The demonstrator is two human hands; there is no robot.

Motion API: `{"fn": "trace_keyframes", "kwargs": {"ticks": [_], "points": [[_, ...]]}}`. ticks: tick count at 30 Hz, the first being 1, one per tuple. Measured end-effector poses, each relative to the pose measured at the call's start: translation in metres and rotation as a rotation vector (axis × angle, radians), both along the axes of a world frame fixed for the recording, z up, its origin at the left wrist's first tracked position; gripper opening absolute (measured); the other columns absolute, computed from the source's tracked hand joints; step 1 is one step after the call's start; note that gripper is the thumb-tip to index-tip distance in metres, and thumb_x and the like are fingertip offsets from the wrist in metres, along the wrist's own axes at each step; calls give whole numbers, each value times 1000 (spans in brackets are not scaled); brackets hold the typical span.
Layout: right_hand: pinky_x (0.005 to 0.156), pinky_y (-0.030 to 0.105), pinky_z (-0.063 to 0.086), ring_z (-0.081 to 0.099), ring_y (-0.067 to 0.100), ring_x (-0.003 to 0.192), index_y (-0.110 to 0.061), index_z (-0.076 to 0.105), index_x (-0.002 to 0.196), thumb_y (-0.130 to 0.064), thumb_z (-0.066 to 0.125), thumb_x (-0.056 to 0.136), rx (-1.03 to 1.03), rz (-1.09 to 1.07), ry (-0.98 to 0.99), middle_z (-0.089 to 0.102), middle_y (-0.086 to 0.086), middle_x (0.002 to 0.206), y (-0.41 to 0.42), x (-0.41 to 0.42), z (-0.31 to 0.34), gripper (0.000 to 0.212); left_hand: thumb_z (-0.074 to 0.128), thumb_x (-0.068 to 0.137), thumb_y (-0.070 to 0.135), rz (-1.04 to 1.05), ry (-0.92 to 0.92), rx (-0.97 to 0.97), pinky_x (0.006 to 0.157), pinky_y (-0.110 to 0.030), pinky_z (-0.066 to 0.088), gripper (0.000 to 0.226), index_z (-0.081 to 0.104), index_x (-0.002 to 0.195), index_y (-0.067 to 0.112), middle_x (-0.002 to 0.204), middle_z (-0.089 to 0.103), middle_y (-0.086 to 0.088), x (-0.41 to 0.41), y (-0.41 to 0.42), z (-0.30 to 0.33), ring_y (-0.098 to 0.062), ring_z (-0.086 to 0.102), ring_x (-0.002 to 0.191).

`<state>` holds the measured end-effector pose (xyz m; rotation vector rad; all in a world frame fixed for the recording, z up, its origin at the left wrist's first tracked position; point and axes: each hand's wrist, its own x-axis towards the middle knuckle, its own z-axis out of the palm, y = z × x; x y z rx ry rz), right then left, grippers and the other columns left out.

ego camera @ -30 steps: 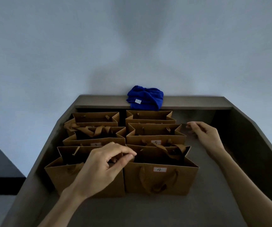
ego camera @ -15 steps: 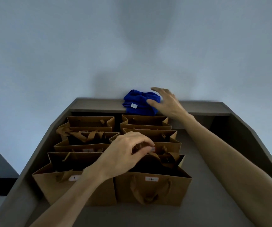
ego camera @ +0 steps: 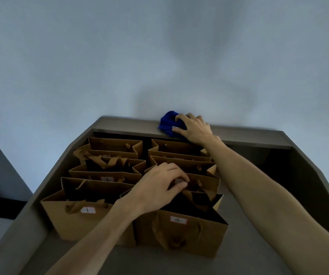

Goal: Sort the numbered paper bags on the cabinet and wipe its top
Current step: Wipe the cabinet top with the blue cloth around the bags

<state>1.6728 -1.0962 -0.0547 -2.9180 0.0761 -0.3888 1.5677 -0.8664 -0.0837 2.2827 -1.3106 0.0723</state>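
Several brown paper bags stand in two columns on the dark cabinet top (ego camera: 245,262). In front are bag 1 (ego camera: 84,221) on the left and bag 4 (ego camera: 181,235) on the right; bag 2 (ego camera: 104,175) is behind bag 1. My left hand (ego camera: 159,187) pinches the top edge of the bag behind bag 4, its fingers curled by a white label. My right hand (ego camera: 194,129) reaches over the bags and closes on a crumpled blue cloth (ego camera: 168,124) on the back ledge (ego camera: 124,127).
Raised side walls (ego camera: 318,187) border the cabinet top on the left and right. A pale wall (ego camera: 159,56) rises directly behind the ledge. A strip of bare cabinet surface lies right of the bags and in front of them.
My right hand went from beside the right column up to the back ledge and closed on the blue cloth. My left hand shifted from the left front bag to the right column.
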Motion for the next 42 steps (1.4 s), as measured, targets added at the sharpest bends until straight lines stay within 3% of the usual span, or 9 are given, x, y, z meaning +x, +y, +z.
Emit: {"fn": "trace_keyframes", "kwargs": {"ticks": [6, 12, 15, 17, 21, 28, 31, 35, 42], "points": [[73, 35, 53, 62, 24, 98, -23, 48, 117, -42, 49, 101, 367, -11, -159, 61, 8, 118, -35, -56, 5, 25, 53, 95, 35, -52, -60, 5, 98, -27, 45, 23, 61, 116, 30, 120, 58, 14, 2, -12, 8, 3, 49, 110], [65, 19, 49, 60, 5, 89, -18, 49, 118, -32, 48, 102, 744, -237, -477, 57, -7, 106, -47, -185, -10, 22, 45, 95, 49, -32, -152, 59, 106, -32, 33, 41, 52, 131, 28, 136, 51, 9, 8, -44, 20, -9, 42, 127], [63, 23, 53, 63, 8, 87, -27, 48, 111, -34, 49, 100, 686, -328, -498, 57, -14, 100, -42, -247, -46, 13, 36, 95, 58, 11, -140, 185, 113, -42, 27, 57, 39, 142, 26, 149, 39, 4, 17, -64, 19, -17, 32, 139], [79, 38, 54, 60, 9, 93, -39, 47, 106, -44, 47, 97, 586, -375, -339, 57, -14, 104, -38, -278, -80, 10, 29, 94, 63, 25, -119, 290, 116, -48, 20, 65, 29, 148, 27, 156, 29, 3, 25, -74, 13, -22, 24, 144], [114, 55, 26, 37, 17, 132, -51, 39, 120, -64, 40, 93, 150, -445, 220, 42, -13, 137, -20, -310, -134, 30, 14, 95, 63, 38, -108, 406, 119, -49, 5, 65, 18, 151, 32, 160, 17, 5, 25, -80, -4, -22, 12, 148], [116, 53, -13, -3, 18, 152, -49, 7, 152, -66, 15, 96, 25, -316, 329, 3, -10, 165, -9, -289, -146, 59, -8, 87, 71, 36, -177, 408, 119, -47, 3, 77, 14, 151, 35, 161, 15, 7, 20, -77, -11, -20, 12, 148], [115, 50, -13, 3, 17, 152, -49, 11, 152, -67, -1, 88, 5, -268, 293, 11, -12, 164, -22, -268, -149, 67, -15, 77, 70, 42, -203, 393, 119, -46, 5, 87, 16, 151, 36, 160, 17, 8, 17, -77, -11, -19, 15, 147], [118, 59, -1, 12, 21, 150, -49, 15, 151, -59, 21, 101, -25, -234, 285, 18, -8, 163, -54, -206, -149, 52, -11, 83, 69, 37, -213, 371, 118, -41, 9, 82, 21, 150, 35, 159, 22, 9, 19, -78, -10, -17, 19, 145], [119, 60, 4, 14, 31, 150, -42, 17, 153, -64, 21, 99, -4, -275, 340, 19, 2, 163, -103, -108, -145, 59, 4, 92, 62, 64, -189, 373, 117, -36, 7, 66, 23, 149, 37, 158, 23, 12, 15, -78, -9, -13, 19, 145]]}}
